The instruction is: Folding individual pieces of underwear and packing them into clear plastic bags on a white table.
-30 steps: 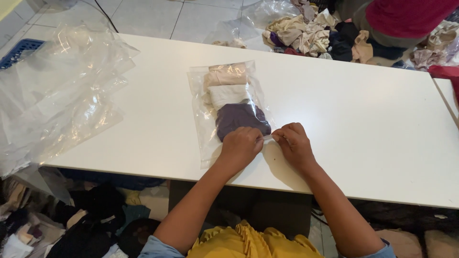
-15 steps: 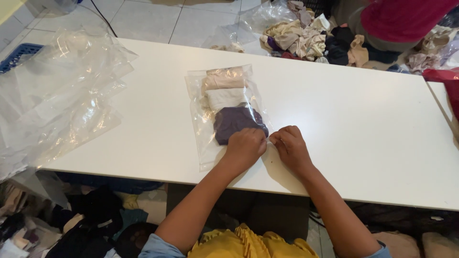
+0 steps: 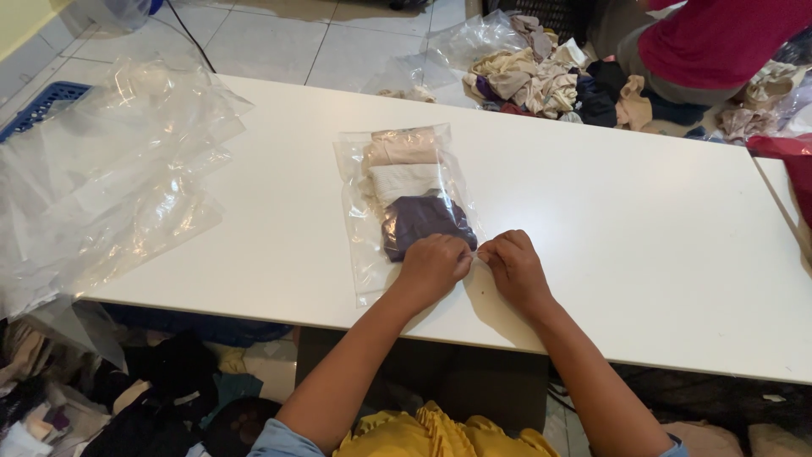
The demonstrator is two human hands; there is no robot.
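**Head view: two hands pinch the near corner of a packed clear bag**

Head camera looks down on both hands meeting at the near right corner of a clear plastic bag (image 3: 406,211) of folded garments. The left hand (image 3: 433,267) is curled shut, knuckles up, resting on the bag's near end with its fingertips pinching the plastic edge. The right hand (image 3: 516,269) is likewise closed, thumb and forefinger nipping a thin strip of the same edge, so the two sets of fingertips almost touch.

Inside the bag three folded pieces lie in a row running away from the person: a dark purple folded garment (image 3: 419,222) nearest the hands, a white folded garment (image 3: 404,179) next, and a beige folded garment (image 3: 397,150) at the far end. The bag lies flat near the middle of a white rectangular table (image 3: 643,228), close to its near edge.

On the table's left end sits a loose heap of empty clear plastic bags (image 3: 101,169). Beyond the far edge, on the tiled floor, is a pile of mixed clothing (image 3: 541,80), and beside it a person in a red top (image 3: 719,38).
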